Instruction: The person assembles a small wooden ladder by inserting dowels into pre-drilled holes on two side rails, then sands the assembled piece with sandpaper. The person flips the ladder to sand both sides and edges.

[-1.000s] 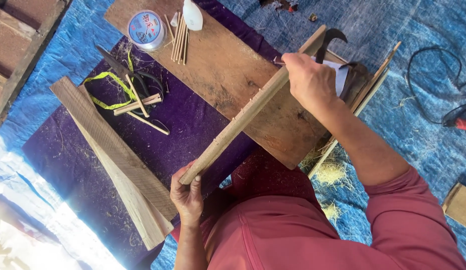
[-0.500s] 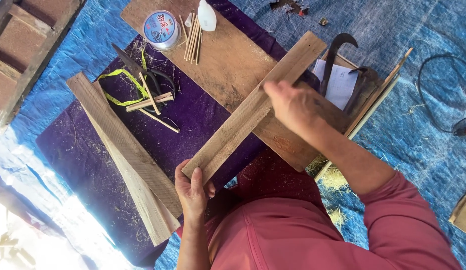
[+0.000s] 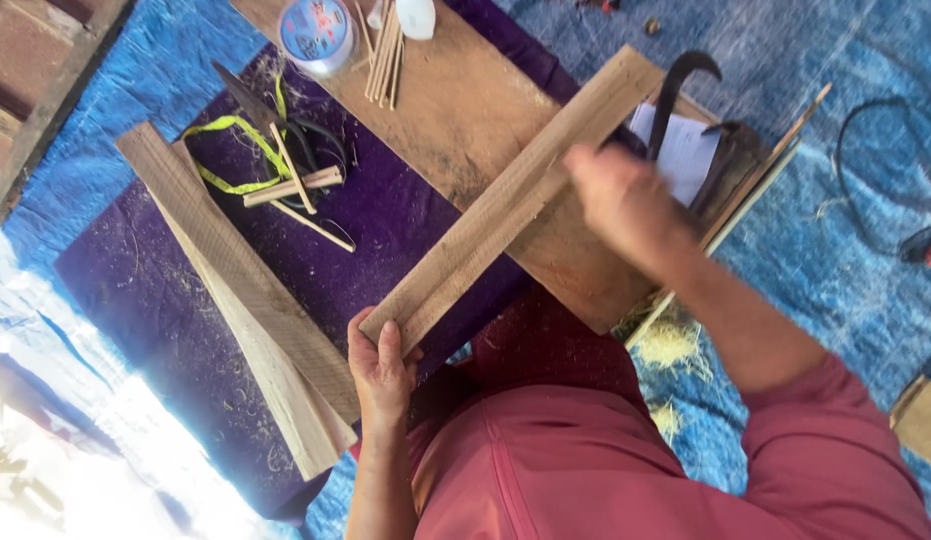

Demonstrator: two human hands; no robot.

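My left hand (image 3: 381, 372) grips the near end of a long pale wooden plank (image 3: 496, 215). The plank slants up and to the right across a wide brown board (image 3: 466, 110). My right hand (image 3: 626, 200) is blurred by motion and sits against the plank's right edge, a little past its middle. I cannot make out whether it holds the plank or anything else. A dark curved blade (image 3: 676, 90) lies on white paper (image 3: 686, 150) just beyond that hand. My lap in red cloth fills the bottom of the view.
Two more planks (image 3: 236, 280) lie on a purple cloth (image 3: 186, 330) at left, near a yellow strap (image 3: 226, 180), a dark knife (image 3: 246, 100), thin sticks (image 3: 384, 50) and a round tin (image 3: 316, 30). Wood shavings (image 3: 671, 345) and a black cable (image 3: 876, 170) lie on the blue tarp (image 3: 846, 280).
My right hand has slid from the plank's far end down toward its middle. The plank has turned from showing its edge to showing its broad face. My left hand has stayed at the near end.
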